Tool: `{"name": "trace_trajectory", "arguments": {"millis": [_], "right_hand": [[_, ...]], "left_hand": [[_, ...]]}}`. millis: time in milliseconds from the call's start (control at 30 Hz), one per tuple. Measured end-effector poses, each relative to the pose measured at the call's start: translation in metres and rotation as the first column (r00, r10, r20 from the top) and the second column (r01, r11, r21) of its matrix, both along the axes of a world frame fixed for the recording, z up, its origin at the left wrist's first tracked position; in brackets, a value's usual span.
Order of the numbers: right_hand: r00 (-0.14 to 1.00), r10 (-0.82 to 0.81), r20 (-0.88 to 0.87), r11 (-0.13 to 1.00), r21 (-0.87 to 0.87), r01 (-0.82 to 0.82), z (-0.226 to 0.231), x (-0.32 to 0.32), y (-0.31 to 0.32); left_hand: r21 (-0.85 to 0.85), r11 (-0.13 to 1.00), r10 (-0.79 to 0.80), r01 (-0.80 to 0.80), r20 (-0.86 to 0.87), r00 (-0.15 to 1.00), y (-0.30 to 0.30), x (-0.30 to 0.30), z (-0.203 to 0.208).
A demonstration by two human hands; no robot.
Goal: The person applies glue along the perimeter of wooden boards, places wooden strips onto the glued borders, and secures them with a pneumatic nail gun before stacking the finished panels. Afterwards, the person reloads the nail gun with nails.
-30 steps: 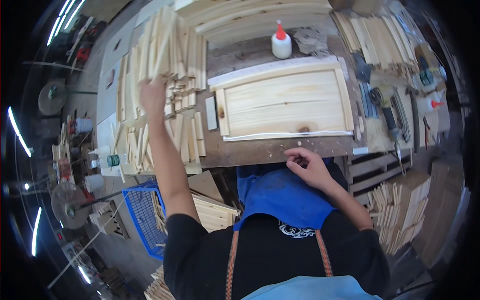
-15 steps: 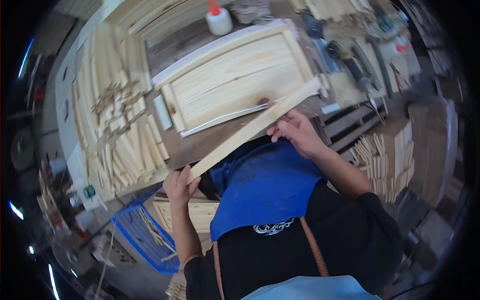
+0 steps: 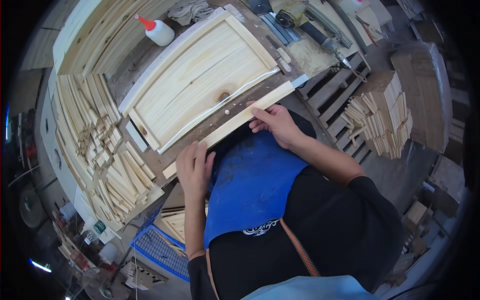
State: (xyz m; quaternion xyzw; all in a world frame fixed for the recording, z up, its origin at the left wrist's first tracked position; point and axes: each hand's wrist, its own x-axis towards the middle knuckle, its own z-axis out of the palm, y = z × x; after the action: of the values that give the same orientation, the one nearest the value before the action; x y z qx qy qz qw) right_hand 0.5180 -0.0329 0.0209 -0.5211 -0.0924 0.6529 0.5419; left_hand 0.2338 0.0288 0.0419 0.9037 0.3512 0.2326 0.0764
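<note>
A pale wooden strip (image 3: pixel 232 125) lies along the near side of the workbench, gripped by both hands. My left hand (image 3: pixel 192 167) closes on it close to its left end. Farther along, my right hand (image 3: pixel 274 122) pinches it between thumb and fingers. Just beyond the strip, and apart from it, is a wooden panel (image 3: pixel 200 85) with raised strips along its far side and both short ends. A white line of glue (image 3: pixel 215 111) runs along the panel's near edge, where no raised strip sits. Small crumbs lie between panel and strip.
Piled wooden strips (image 3: pixel 90 125) cover the bench's left side. A white glue bottle (image 3: pixel 159 33) with a red tip stands behind the panel, beside a grey rag (image 3: pixel 190 12). A power tool (image 3: pixel 310 31) lies at the far right. Stacked wood (image 3: pixel 380 117) and a pallet (image 3: pixel 325 100) stand right of me.
The strip has come down from a steep slant toward the bench edge, now nearly parallel to the panel's near side. My left hand has moved up along it. The view has shifted.
</note>
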Motion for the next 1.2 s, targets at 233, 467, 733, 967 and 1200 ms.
{"name": "trace_trajectory", "arguments": {"millis": [233, 467, 733, 967, 1200], "right_hand": [[1.000, -0.005, 0.026, 0.994, 0.106, 0.002, -0.006, 0.004, -0.008], [0.996, -0.003, 0.089, 1.000, 0.018, 0.002, 0.000, 0.011, -0.001], [0.927, 0.132, 0.352, 0.990, -0.098, -0.103, 0.007, 0.031, 0.002], [0.167, -0.205, 0.964, 0.973, 0.219, -0.073, 0.004, 0.060, 0.006], [-0.106, -0.369, 0.923, 0.906, 0.331, -0.266, -0.009, 0.084, 0.023]], "left_hand": [[-0.191, 0.981, -0.046, 0.031, -0.077, 0.996, 0.024, 0.006, -0.002], [-0.250, 0.968, 0.000, -0.004, -0.014, 1.000, 0.021, 0.029, 0.001], [-0.233, 0.972, 0.059, -0.034, 0.103, 0.993, 0.031, 0.035, -0.006], [-0.234, 0.971, 0.062, -0.038, 0.095, 0.994, 0.053, 0.038, -0.004], [-0.298, 0.952, 0.108, -0.072, 0.104, 0.989, 0.059, 0.046, -0.012]]}}
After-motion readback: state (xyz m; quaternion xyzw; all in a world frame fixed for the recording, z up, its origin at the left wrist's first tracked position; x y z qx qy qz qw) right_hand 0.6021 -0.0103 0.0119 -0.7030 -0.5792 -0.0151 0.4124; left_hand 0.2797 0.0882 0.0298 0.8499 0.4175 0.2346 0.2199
